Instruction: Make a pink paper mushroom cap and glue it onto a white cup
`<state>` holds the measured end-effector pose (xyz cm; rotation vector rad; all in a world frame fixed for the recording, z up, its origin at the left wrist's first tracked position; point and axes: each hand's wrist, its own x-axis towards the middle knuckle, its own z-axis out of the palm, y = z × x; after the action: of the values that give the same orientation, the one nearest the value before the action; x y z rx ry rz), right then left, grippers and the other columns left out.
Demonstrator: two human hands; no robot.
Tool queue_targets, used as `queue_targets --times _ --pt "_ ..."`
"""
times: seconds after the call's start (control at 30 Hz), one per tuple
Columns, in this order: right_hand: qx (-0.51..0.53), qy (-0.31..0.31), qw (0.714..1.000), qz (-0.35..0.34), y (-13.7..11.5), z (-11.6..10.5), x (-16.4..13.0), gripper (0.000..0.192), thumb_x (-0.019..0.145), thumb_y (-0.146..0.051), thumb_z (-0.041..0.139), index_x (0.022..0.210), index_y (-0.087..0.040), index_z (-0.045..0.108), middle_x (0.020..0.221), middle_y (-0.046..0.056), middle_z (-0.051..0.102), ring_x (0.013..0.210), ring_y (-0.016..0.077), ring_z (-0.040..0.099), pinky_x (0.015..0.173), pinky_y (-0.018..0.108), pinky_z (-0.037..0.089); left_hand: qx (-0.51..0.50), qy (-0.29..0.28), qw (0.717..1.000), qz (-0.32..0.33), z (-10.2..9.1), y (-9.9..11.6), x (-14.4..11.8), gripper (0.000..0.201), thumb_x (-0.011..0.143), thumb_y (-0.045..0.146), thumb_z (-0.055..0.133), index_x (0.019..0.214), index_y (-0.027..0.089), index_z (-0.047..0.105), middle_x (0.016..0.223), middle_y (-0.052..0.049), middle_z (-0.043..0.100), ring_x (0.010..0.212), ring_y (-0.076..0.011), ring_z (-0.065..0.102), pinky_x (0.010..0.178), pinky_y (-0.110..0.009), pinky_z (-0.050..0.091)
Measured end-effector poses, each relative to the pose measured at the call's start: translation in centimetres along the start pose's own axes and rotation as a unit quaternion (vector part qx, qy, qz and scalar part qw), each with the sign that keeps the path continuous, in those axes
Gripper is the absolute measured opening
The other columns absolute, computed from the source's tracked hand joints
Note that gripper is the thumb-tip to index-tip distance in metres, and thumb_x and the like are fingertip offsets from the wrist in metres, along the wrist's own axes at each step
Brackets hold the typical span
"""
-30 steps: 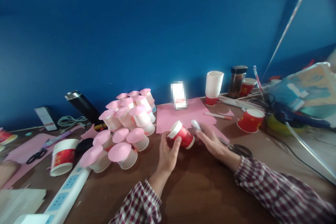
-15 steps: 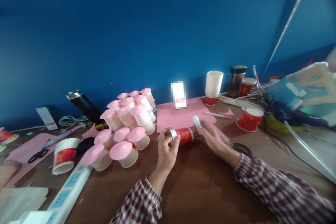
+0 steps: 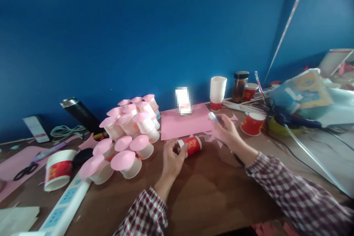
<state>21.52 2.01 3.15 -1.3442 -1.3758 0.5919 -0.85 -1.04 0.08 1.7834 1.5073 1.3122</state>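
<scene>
Blue wall [image 3: 155,37] fills the far side; brown desk [image 3: 210,195] runs the full width under it.

Right end: heap of bags and cables [image 3: 301,96], well clear of the hands.

Left of centre: pile of pink-topped cups [image 3: 128,132], set rim-down so the pink discs face up, stacked in a loose mound. Near left of it a power strip [image 3: 65,206] lies at a slant, and a red-banded cup [image 3: 56,169] stands upside down beside it.

Centre far: pink sheet [image 3: 184,125] flat on the desk, ragged near edge, offcuts scattered by it. White cup stack [image 3: 217,92] and a dark jar [image 3: 239,86] stand behind it; another red cup [image 3: 253,123] sits upright to the right.

Far left: scissors [image 3: 24,171] on more pink paper.

Red cup [image 3: 191,145] lies on its side at desk centre, just near the pink sheet. Left hand [image 3: 171,155] steadies it, fingers curled round the rim end so it cannot roll.

Right hand [image 3: 226,131] is raised just beyond, fingers pinched narrow on a small white object [image 3: 212,116], probably a glue stick; too blurred to be sure.
</scene>
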Motion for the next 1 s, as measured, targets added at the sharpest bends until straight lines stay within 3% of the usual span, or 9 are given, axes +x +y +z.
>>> queue_targets --times 0.07,0.13,0.27,0.4,0.57,0.8,1.0 --pt "-0.110 0.007 0.994 -0.020 0.5 -1.7 1.0 0.031 0.084 -0.042 0.052 0.098 -0.015 0.059 0.090 0.007 0.064 0.076 0.0172 0.057 0.063 0.026 0.044 -0.032 0.003 0.999 -0.034 0.2 -0.2 -0.1 0.029 0.074 0.043 0.062 0.083 0.016 0.054 0.079 -0.003 0.056 0.072 -0.0169 0.056 0.069 -0.032 0.046" --pt "-0.239 -0.027 0.971 -0.016 1.1 -3.2 1.5 0.030 0.083 -0.040 0.052 0.097 -0.015 0.060 0.091 0.008 0.066 0.076 0.0186 0.059 0.063 0.027 0.043 -0.055 0.006 0.998 -0.042 0.4 -0.3 -0.3 0.036 0.073 0.040 0.064 0.096 0.017 0.050 0.087 -0.005 0.057 0.079 -0.0180 0.057 0.073 -0.034 0.047" --pt "-0.411 -0.110 0.905 -0.007 2.0 -4.7 1.6 0.032 0.086 -0.042 0.047 0.101 -0.018 0.063 0.097 0.010 0.067 0.082 0.0222 0.061 0.064 0.027 0.042 -0.024 0.007 0.999 0.028 0.6 -0.1 -0.4 0.046 0.074 0.034 0.062 0.116 0.018 0.048 0.106 -0.009 0.055 0.101 -0.0223 0.054 0.089 -0.040 0.043" --pt "-0.453 -0.121 0.883 0.001 2.6 -4.6 1.4 0.037 0.087 -0.046 0.044 0.097 -0.016 0.064 0.100 0.013 0.066 0.089 0.0256 0.060 0.068 0.030 0.042 0.030 -0.008 0.999 0.036 0.1 0.2 -0.4 0.030 0.077 0.038 0.058 0.101 0.019 0.062 0.103 -0.009 0.055 0.100 -0.0232 0.054 0.091 -0.039 0.042" --pt "-0.492 -0.126 0.861 0.021 3.3 -4.1 1.6 0.043 0.088 -0.048 0.041 0.101 -0.014 0.063 0.104 0.017 0.064 0.097 0.0290 0.059 0.075 0.035 0.043 0.045 -0.013 0.999 0.003 -0.3 0.1 -0.4 0.036 0.079 0.046 0.054 0.100 0.019 0.065 0.102 -0.011 0.058 0.097 -0.0266 0.055 0.087 -0.041 0.042" --pt "-0.513 -0.106 0.852 -0.003 2.2 -3.9 1.8 0.046 0.090 -0.044 0.039 0.124 -0.015 0.051 0.121 0.019 0.056 0.111 0.0321 0.051 0.081 0.039 0.043 0.024 -0.011 1.000 0.008 -0.3 0.0 -0.2 0.040 0.091 0.041 0.034 0.096 0.018 0.065 0.094 -0.011 0.062 0.095 -0.0257 0.055 0.085 -0.040 0.041" --pt "-0.516 -0.122 0.848 -0.011 1.4 -3.1 5.0 0.029 0.088 -0.030 0.046 0.099 -0.011 0.065 0.102 0.021 0.064 0.102 0.0327 0.057 0.083 0.040 0.041 0.014 0.027 0.999 0.023 -0.2 -0.4 -0.1 0.040 0.093 0.039 0.030 0.092 0.017 0.063 0.093 -0.011 0.062 0.094 -0.0243 0.055 0.084 -0.038 0.042"
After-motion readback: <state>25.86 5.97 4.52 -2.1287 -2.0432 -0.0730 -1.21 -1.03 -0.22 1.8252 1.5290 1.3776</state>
